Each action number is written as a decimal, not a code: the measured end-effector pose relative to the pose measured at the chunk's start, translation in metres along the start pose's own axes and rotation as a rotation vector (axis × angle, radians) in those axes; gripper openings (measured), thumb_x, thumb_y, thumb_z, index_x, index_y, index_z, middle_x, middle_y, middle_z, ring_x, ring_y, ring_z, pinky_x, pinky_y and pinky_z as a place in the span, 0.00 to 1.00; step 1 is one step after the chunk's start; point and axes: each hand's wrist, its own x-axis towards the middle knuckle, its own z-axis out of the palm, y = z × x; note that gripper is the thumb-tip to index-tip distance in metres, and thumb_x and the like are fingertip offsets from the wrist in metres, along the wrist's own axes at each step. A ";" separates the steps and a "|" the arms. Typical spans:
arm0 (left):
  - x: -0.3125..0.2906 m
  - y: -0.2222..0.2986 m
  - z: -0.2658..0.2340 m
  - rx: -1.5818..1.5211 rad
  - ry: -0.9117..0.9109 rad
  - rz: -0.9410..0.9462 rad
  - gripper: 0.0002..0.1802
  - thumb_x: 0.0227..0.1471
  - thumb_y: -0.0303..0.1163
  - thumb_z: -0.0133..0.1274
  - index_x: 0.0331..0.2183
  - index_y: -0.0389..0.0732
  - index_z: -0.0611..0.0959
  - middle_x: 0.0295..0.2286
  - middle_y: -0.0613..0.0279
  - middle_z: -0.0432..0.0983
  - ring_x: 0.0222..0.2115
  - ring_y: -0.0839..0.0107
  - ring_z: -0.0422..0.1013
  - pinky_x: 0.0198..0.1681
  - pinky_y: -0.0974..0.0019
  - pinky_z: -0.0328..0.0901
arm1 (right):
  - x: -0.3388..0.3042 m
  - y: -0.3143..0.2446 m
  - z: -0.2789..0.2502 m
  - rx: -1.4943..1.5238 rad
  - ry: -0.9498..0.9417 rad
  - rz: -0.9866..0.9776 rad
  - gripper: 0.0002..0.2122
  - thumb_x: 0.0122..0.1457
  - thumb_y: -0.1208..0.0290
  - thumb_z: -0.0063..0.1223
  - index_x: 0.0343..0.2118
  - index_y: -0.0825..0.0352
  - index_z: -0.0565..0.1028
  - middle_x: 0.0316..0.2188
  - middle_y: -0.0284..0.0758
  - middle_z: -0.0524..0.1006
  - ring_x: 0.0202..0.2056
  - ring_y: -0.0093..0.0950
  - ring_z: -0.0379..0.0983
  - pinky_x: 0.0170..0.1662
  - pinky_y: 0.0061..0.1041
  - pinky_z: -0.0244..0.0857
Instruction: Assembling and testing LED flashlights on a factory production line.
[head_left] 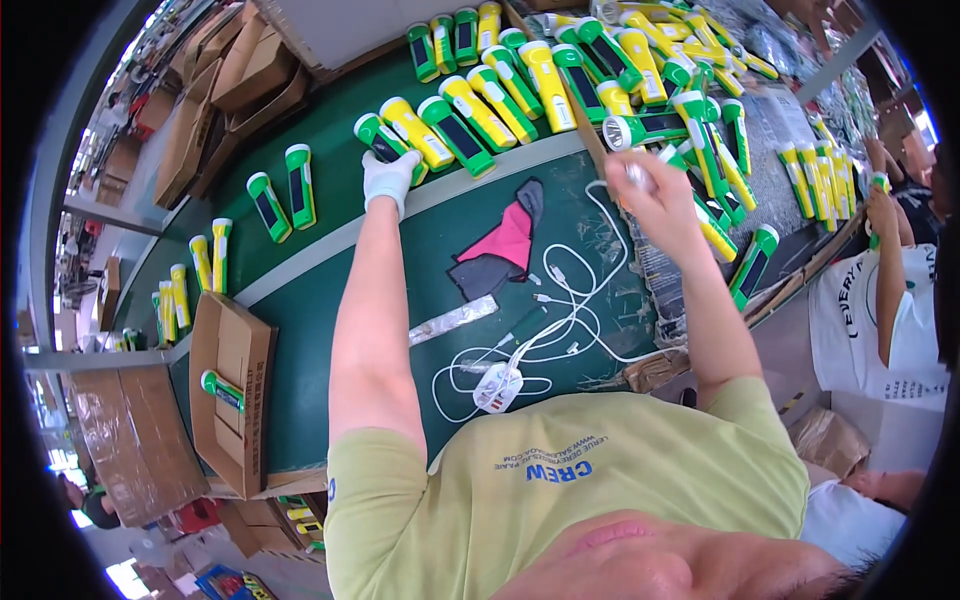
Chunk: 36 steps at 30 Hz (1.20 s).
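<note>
My left hand, in a white glove, reaches to the near end of a row of flashlights on the green belt. Its fingers close around the lower part of a green flashlight with a dark panel. Beside that one lies a yellow flashlight, then more green and yellow ones. My right hand, bare, is closed at the right, next to the flashlight pile. A small whitish, shiny piece shows at its fingers, but its kind cannot be made out. A green flashlight with its lens facing left lies just beyond this hand.
A pink and grey cloth and a white charger hub with tangled cables lie on the green table. At left, an open carton holds one green flashlight. A heap of flashlights covers the right side. Another person's hand is at far right.
</note>
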 end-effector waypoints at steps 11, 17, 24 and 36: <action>-0.143 0.049 -0.109 -0.306 -0.777 0.351 0.39 0.42 0.38 0.59 0.54 0.29 0.69 0.40 0.58 0.72 0.35 0.75 0.68 0.41 0.72 0.64 | -0.042 0.005 0.017 0.169 -0.014 -0.021 0.10 0.58 0.68 0.58 0.38 0.69 0.78 0.28 0.32 0.78 0.29 0.18 0.71 0.33 0.19 0.65; -0.186 0.080 -0.147 -0.151 -1.087 0.467 0.39 0.46 0.47 0.58 0.53 0.29 0.71 0.39 0.57 0.75 0.31 0.79 0.69 0.36 0.75 0.63 | -0.041 -0.036 0.045 0.520 -0.347 -0.094 0.17 0.60 0.61 0.54 0.47 0.67 0.74 0.33 0.30 0.76 0.32 0.15 0.69 0.34 0.16 0.63; -0.129 -0.009 -0.169 -1.224 -0.468 -0.130 0.45 0.57 0.65 0.34 0.58 0.32 0.62 0.38 0.55 0.71 0.32 0.68 0.70 0.32 0.70 0.68 | -0.025 -0.052 0.018 0.889 -0.150 0.121 0.14 0.58 0.60 0.55 0.34 0.69 0.76 0.24 0.32 0.75 0.19 0.15 0.66 0.17 0.16 0.55; -0.233 0.095 -0.079 0.313 -0.262 1.120 0.33 0.37 0.39 0.64 0.47 0.41 0.73 0.35 0.54 0.76 0.36 0.55 0.73 0.38 0.58 0.68 | -0.044 -0.056 0.049 0.383 -0.145 0.070 0.15 0.53 0.64 0.63 0.37 0.69 0.75 0.23 0.26 0.73 0.23 0.12 0.66 0.24 0.13 0.59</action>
